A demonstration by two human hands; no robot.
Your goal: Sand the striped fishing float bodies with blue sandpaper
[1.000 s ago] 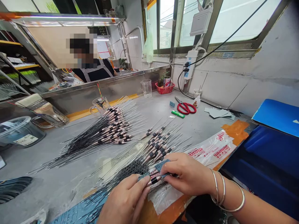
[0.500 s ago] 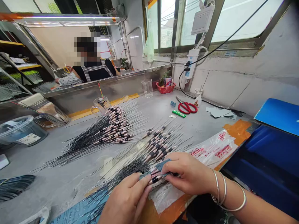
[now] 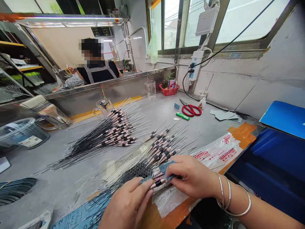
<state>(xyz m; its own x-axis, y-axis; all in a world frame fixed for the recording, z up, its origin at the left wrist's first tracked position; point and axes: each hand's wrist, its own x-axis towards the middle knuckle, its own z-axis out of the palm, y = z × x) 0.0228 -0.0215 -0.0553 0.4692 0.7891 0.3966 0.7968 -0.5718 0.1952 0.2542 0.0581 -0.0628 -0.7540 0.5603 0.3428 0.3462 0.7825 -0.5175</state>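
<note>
Head view looks down on both hands close together at the near edge of the tabletop (image 3: 78,178), the left hand (image 3: 127,205) coming in from below and the right hand (image 3: 193,178) from the right, with the right wrist turned inward under three silver bangles (image 3: 234,198). Their fingers nearly meet around a pink-and-black fishing float (image 3: 157,183), which lies slanted across a few others. The right fingers (image 3: 177,176) press a small blue-grey strip (image 3: 168,168) onto it from above, while the left fingers (image 3: 145,190) pinch the strip's other end; it looks like card or abrasive paper, though the fingers hide too much to be sure. Black hexagonal mesh sleeving (image 3: 135,170) covers the thin stems just beyond the hands, which rest over a clear plastic bag with red print (image 3: 216,153). A fanned bundle of floats (image 3: 162,149) lies directly ahead, its pink bodies pointing toward the right hand, and a larger bundle (image 3: 114,132) lies to its left. Red-handled scissors (image 3: 191,108) sit well beyond, and a seated person (image 3: 98,71) is past the steel edge of the tabletop
</note>
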